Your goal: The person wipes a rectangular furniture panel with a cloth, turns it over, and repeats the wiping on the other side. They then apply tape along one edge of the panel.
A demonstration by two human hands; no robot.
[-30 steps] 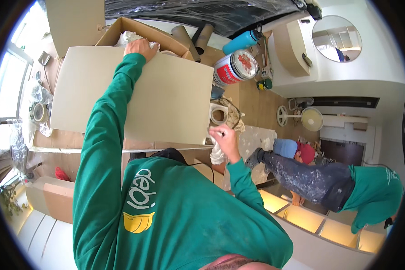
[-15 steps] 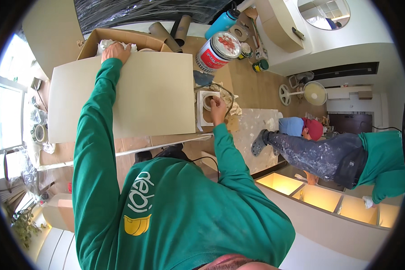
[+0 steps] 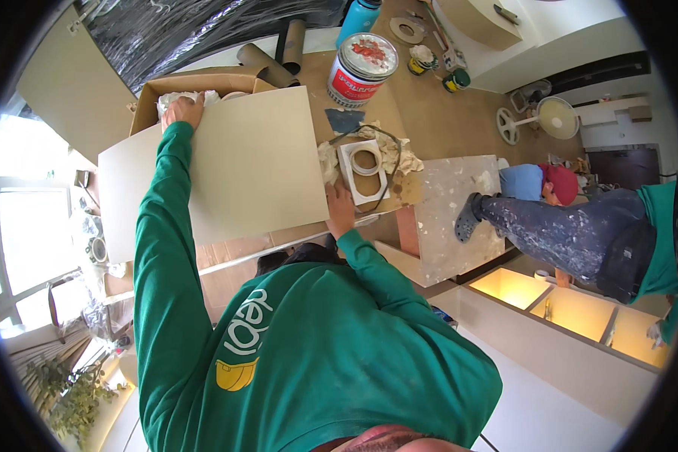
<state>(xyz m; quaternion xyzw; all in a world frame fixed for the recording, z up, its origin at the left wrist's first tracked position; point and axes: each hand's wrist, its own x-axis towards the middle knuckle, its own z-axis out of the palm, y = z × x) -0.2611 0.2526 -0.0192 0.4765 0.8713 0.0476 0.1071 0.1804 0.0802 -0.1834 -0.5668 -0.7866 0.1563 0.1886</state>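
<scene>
A large cream panel lies in front of me, partly over an open cardboard box. My left hand is curled over the panel's far edge, beside crumpled white wrapping in the box; its fingertips are partly hidden. At the panel's right edge, my right hand is open, fingers stretched out, seemingly holding nothing. Just right of it sits a white rectangular frame with a white ring-shaped roll on it. A dark cord loops around the frame, near crumpled beige paper.
Beyond the panel stand a large tub, a blue bottle and cardboard tubes. A tape roll and small jars lie farther right. A co-worker's leg rests on a paint-spotted board; another person crouches behind.
My right hand has left the white ring-shaped roll and come back to the panel's right edge, its fingers now extended. My left hand stays at the far edge. The view has turned slightly.
</scene>
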